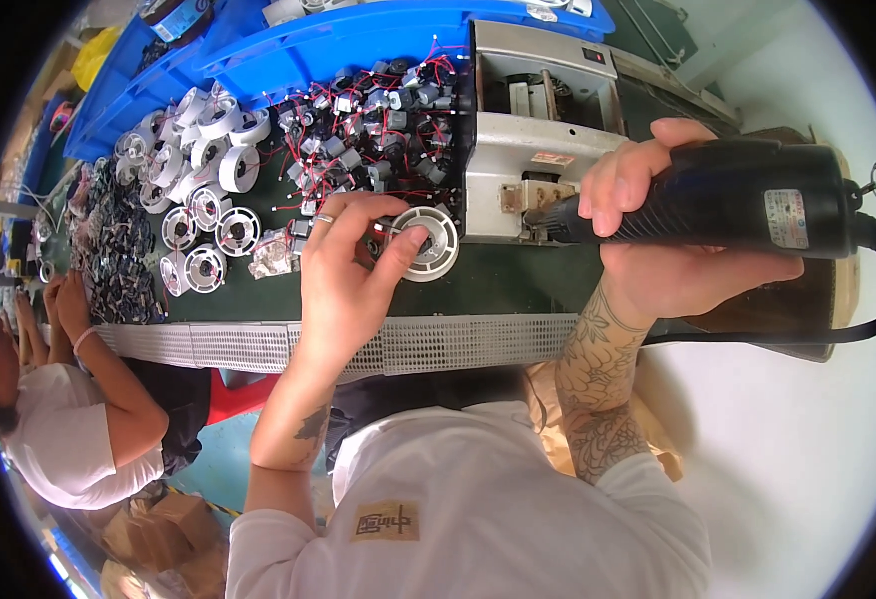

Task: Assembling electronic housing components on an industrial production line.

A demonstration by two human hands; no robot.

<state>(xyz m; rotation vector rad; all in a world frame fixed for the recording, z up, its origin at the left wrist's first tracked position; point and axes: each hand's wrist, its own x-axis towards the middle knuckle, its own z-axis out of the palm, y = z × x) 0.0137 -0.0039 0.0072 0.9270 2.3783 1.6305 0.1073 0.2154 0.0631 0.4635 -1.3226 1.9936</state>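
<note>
Two hands busy here. The left hand [343, 265] is pinching a white round fan housing [426, 243] flat on the dark green bench [518, 285], thumb and fingertips closed on the small motor seated in its hub. The right hand [677, 225] is wrapped tight round a black electric screwdriver [737, 198], held level with its tip pointing left, right at the front of the grey metal machine [533, 130] and just right of the housing. Can't tell if the bit is touching anything.

Farther left there's a pile of small motors with red and black wires [378, 120], more white housings [203, 150] scattered about, and blue plastic trays [338, 40] at the far edge. Another person in a white shirt [53, 439] works at the near left.

My take on doing this bit well: keep the housing pressed flat so it doesn't spin, keep the motor centred in the hub, and get the driver square to the screw before pulling the trigger. Also mind those thin wires; I'd guess they snag easily under the fingertips or the bit.
</note>
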